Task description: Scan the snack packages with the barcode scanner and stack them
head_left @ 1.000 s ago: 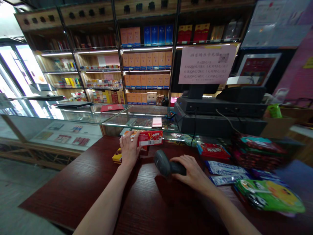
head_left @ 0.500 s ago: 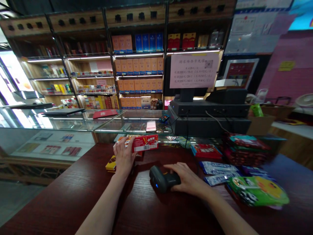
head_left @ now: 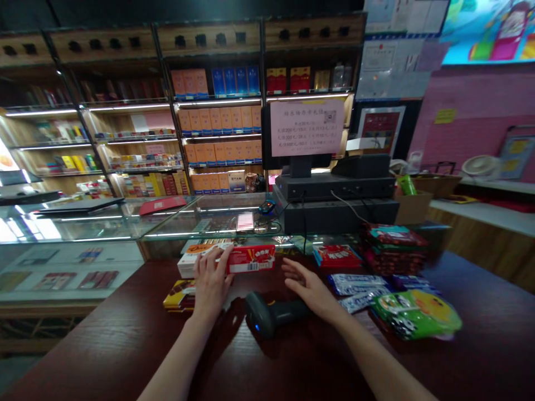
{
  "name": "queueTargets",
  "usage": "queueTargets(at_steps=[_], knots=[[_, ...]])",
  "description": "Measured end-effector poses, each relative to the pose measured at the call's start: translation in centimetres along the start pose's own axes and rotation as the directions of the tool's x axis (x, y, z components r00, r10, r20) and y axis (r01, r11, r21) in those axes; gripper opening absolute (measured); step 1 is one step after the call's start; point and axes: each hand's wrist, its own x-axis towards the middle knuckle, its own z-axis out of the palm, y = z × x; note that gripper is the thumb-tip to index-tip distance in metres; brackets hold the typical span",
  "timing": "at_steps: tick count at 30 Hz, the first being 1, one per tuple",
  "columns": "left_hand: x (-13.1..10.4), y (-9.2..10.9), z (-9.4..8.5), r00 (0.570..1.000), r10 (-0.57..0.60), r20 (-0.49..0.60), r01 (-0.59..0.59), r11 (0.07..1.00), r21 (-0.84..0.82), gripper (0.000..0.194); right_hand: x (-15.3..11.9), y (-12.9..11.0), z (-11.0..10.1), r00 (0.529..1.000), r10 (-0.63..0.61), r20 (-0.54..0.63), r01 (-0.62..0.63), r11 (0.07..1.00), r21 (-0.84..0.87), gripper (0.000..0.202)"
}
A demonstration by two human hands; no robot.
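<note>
My left hand (head_left: pixel 210 281) is closed on the left end of a red snack box (head_left: pixel 254 258), which has a barcode on its near side. Partly behind those fingers is a white and orange box (head_left: pixel 189 267). Yellow and brown packs (head_left: pixel 179 295) lie just left of my wrist. A dark barcode scanner (head_left: pixel 261 316) with a blue light rests on the table in front of me. My right hand (head_left: pixel 311 287) hovers by the scanner's handle, its fingers spread and holding nothing.
To the right lie blue and white packets (head_left: pixel 357 284), a green snack bag (head_left: pixel 418 317), a red pack (head_left: pixel 336 255) and a stack of dark red packs (head_left: pixel 393 250). A glass counter (head_left: pixel 209 220) and a register screen (head_left: pixel 307 131) with a paper notice stand beyond the table.
My right hand has let go of the scanner and opened, leaving it on the table. The red box now sits lower beside the white and orange box. The view has turned right.
</note>
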Motion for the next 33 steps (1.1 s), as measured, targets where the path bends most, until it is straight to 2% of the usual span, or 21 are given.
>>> queueTargets(at_steps=[3, 6, 19, 24, 29, 33], knots=[[-0.1, 0.7, 0.1, 0.999, 0.046, 0.015, -0.045, 0.999, -0.027, 0.064, 0.4, 0.2, -0.1, 0.997, 0.002, -0.071, 0.006, 0.993, 0.117, 0.073], [-0.2, 1.2, 0.2, 0.997, 0.070, 0.020, -0.069, 0.996, -0.051, 0.064, 0.3, 0.0, -0.3, 0.994, 0.047, -0.102, -0.030, 0.986, 0.162, 0.073], [-0.5, 1.7, 0.9, 0.993, 0.106, 0.057, -0.101, 0.991, -0.084, 0.066, -0.1, -0.7, 0.2, 0.994, 0.097, -0.055, -0.080, 0.964, 0.254, 0.069], [-0.1, 1.7, 1.4, 0.986, 0.143, 0.087, -0.134, 0.986, -0.103, 0.067, 0.1, -0.2, 0.0, 0.988, 0.125, -0.089, -0.102, 0.968, 0.230, 0.068], [0.3, 2.1, 1.6, 0.978, 0.164, 0.132, -0.152, 0.984, -0.096, 0.081, 0.3, 0.1, -0.3, 0.985, 0.119, -0.125, -0.094, 0.977, 0.193, 0.065], [0.7, 2.5, 1.4, 0.971, 0.163, 0.176, -0.132, 0.976, -0.176, 0.082, 0.4, 0.1, -0.5, 0.981, 0.111, -0.161, -0.074, 0.973, 0.221, 0.065]])
